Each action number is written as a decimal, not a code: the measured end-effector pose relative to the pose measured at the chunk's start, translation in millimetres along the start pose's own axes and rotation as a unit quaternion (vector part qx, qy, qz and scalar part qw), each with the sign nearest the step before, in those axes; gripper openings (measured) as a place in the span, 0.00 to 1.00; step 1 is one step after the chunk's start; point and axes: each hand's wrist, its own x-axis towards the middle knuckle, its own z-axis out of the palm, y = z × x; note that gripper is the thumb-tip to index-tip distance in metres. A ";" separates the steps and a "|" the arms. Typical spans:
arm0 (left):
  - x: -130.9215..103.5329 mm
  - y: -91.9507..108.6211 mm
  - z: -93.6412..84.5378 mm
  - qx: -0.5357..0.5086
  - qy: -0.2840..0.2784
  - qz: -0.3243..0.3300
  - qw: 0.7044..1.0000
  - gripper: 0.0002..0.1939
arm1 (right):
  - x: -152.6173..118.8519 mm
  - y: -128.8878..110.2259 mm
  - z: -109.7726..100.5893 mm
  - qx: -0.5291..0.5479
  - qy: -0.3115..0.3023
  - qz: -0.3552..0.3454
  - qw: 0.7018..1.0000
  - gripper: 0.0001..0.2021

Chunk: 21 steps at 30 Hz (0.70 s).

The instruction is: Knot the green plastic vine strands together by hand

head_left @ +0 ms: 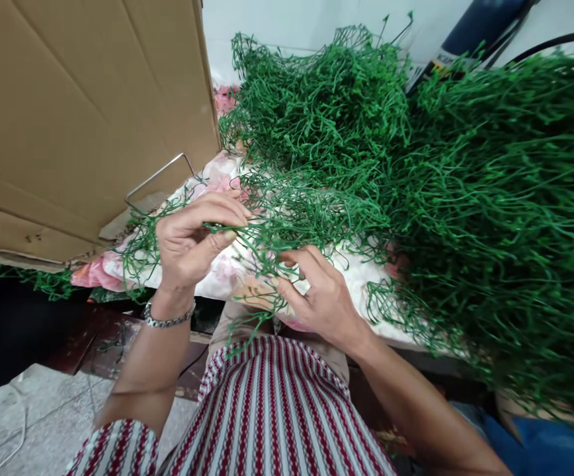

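Pinching thin green artificial-looking sprigs [254, 248] between thumb and fingertips, the left hand [182, 241] is above the white-and-pink floral cloth [222, 274]; the right hand [324, 297] closes thumb and index finger on their stems. They look light, springy and prone to tangling, probably best taken by a bare stem. Right of both hands lies a dense green heap [505, 198]. At left, the large brown cardboard carton [93, 99] hides any contents.
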 end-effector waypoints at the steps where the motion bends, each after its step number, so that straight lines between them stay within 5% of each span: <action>1: -1.3 -1.9 1.2 0.010 -0.013 -0.007 1.000 0.07 | -1.2 0.3 3.4 -0.002 0.000 0.002 1.000 0.10; 6: -0.5 -2.5 9.3 0.141 -0.052 -0.038 0.988 0.12 | -4.5 -0.4 13.0 0.041 -0.017 0.010 0.999 0.11; 9: -8.7 6.5 12.0 0.245 0.010 -0.067 0.967 0.20 | -8.1 2.2 14.2 0.068 0.002 0.030 0.997 0.09; 11: -21.6 13.5 12.8 0.276 0.067 -0.092 0.954 0.12 | -11.4 5.3 14.9 0.057 0.018 0.034 0.998 0.08; 13: -36.9 18.2 13.8 0.252 0.041 -0.145 0.956 0.04 | -14.8 8.0 16.8 0.030 0.030 0.025 0.999 0.08; 16: -55.2 18.0 15.1 0.162 -0.011 -0.266 0.950 0.06 | -19.6 9.8 21.5 -0.011 0.044 -0.006 0.999 0.07; 21: -68.6 10.5 12.1 0.055 0.101 -0.366 0.924 0.08 | -26.1 6.0 27.3 -0.078 0.048 -0.077 0.993 0.06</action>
